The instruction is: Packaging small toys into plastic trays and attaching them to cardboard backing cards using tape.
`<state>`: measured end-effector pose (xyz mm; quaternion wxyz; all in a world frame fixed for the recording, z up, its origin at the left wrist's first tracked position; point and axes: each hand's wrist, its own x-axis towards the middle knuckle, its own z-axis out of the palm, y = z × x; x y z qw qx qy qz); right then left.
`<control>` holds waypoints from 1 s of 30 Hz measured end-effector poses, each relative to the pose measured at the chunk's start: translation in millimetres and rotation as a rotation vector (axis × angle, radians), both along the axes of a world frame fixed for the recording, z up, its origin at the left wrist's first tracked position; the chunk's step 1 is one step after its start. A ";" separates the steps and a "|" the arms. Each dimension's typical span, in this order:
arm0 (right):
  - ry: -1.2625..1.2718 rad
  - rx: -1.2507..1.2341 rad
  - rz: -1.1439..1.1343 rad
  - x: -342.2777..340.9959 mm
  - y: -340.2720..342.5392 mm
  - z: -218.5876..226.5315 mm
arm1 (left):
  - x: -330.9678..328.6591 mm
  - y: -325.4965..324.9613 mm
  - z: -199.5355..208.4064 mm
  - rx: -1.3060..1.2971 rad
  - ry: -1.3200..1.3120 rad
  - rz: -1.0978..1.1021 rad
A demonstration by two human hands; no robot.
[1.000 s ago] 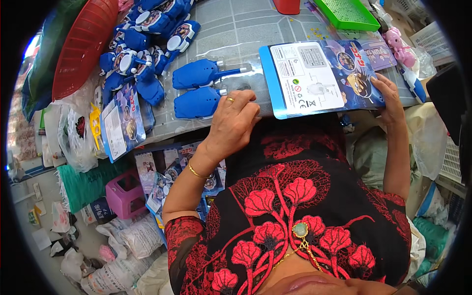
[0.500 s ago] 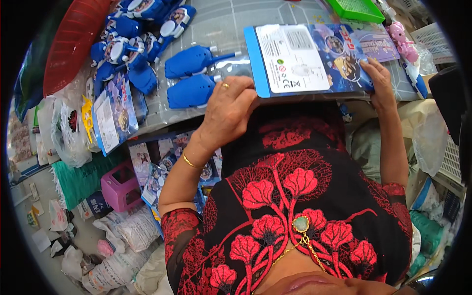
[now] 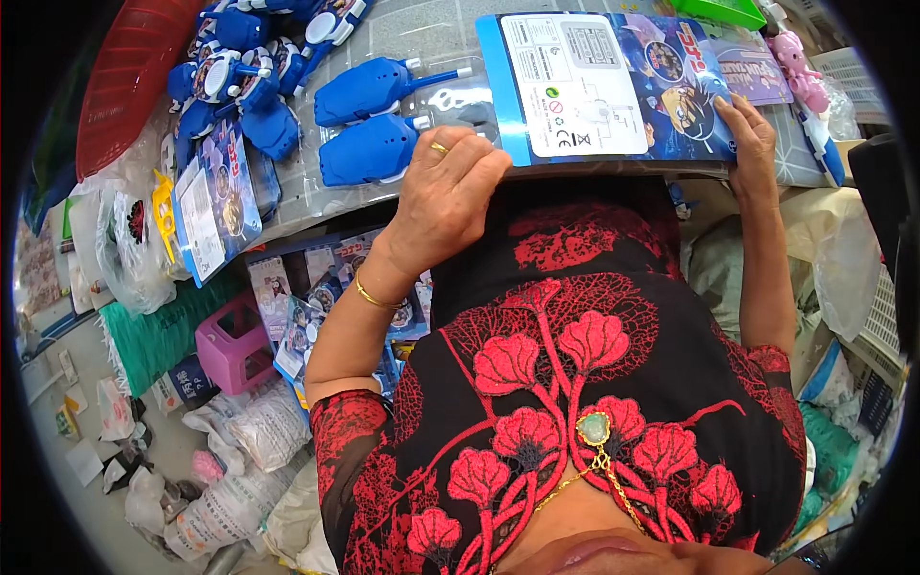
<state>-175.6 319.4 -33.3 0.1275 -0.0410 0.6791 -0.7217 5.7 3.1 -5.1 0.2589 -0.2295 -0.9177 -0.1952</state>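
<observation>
Blue printed card point(image 3: 613, 91) sits at the front edge of the table point(image 3: 422, 29), back side up: white panel on its left part, cartoon print on its right part; can't tell if it lies flat or is slightly lifted. Right hand point(image 3: 754, 144) holds the card at its right end, digits over the printed face; underside of that grip hidden. Left hand point(image 3: 446, 192) is at the card's lower left corner, fingers curled into a narrow grip over clear plastic point(image 3: 465, 101); can't tell what, if anything, is pinched between the tips. Two blue toys point(image 3: 364, 91) lie side by side left of the card, one farther back, the nearer one's end partly behind the left hand. Farther left of the card, a heap of blue toys point(image 3: 273, 129) with white parts; left of the card and nearer the body, another printed card point(image 3: 216, 201), then a yellow piece point(image 3: 165, 216). Red basket point(image 3: 134, 86) is far left of the card. Behind the card's right end, green tray point(image 3: 719, 10); just right of it, purple card point(image 3: 752, 72) and pink toy point(image 3: 800, 72). Purple stool point(image 3: 216, 355) stands below table level, left of the card.
</observation>
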 end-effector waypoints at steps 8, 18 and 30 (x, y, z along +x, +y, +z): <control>-0.003 0.001 0.008 0.1 -0.5 3.6 | -3.4 0.1 1.5 0.181 -0.041 -0.011; 0.010 -0.002 -0.019 -1.7 -2.5 -2.5 | -6.4 0.2 -5.8 0.129 -0.026 -0.071; 0.010 -0.005 -0.005 -4.1 -4.9 -7.4 | -4.4 3.5 -10.5 -0.090 0.025 -0.015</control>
